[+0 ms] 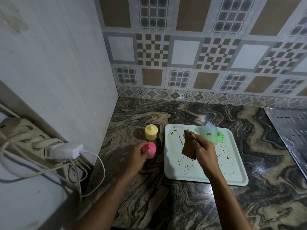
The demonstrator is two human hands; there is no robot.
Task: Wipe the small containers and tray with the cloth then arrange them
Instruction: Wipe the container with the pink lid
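Left hand (137, 152) grips pink container (151, 151), which stands upright on counter (132, 205) just left of tray (232, 166). Yellow container (151, 132) is just behind it. Right hand (205, 146) pinches cloth (188, 151) over the stained tray. Green container (211, 138) and blue container (209, 127) sit just beyond that hand at the tray's far edge, so the right hand is nearer them.

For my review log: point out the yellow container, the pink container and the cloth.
yellow container (151, 132), head view, on its lid.
pink container (152, 149), head view, on its right side.
cloth (188, 151), head view, on its hanging part.
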